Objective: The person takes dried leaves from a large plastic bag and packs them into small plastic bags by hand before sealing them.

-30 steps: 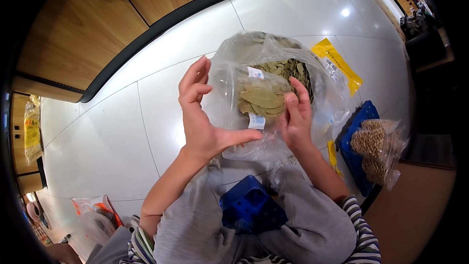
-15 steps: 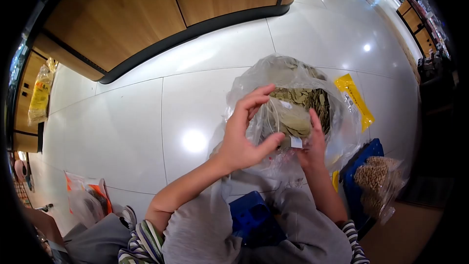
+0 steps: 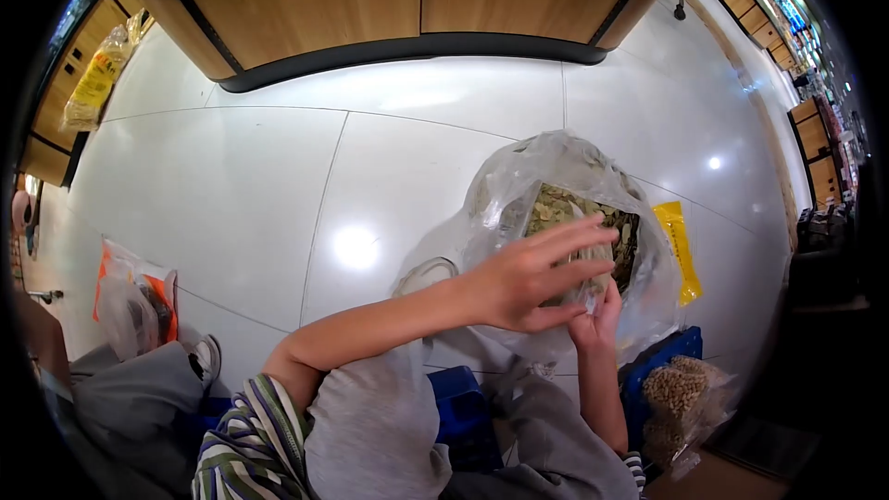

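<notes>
Head cam here, and we're looking down at a big clear plastic bag (image 3: 507, 171) sitting on glossy pale floor tiles (image 3: 250, 194), all crinkly and see-through with a floppy, rumpled rim. Inside it we've got a heap of dried leaves (image 3: 553, 208), flat, brittle-looking, olive going to dark brown. Our left hand (image 3: 523, 285) reaches across the mouth of the bag, fingers spread and a bit curved, thumb stretched out underneath towards our right hand (image 3: 597, 317). That right one comes up from below, partly tucked behind the left, so honestly we can't tell if its fingers are pinching anything. Between the two, over the bag's mouth, there's a small filmy packet (image 3: 576, 293), mostly hidden by our left fingers.

Just beside the bag lies a long, smooth yellow packet (image 3: 679, 255). Nearer to us is a blue plastic tray (image 3: 674, 346) with a lumpy clear bag of tan, bean-like bits (image 3: 683, 387) by it, shiny film bunched at one end. Between our soft grey trouser legs (image 3: 375, 431) there's another hard blue plastic piece (image 3: 460, 407). Up front, a wood-grain cabinet (image 3: 315, 0) curves along on a black base.
</notes>
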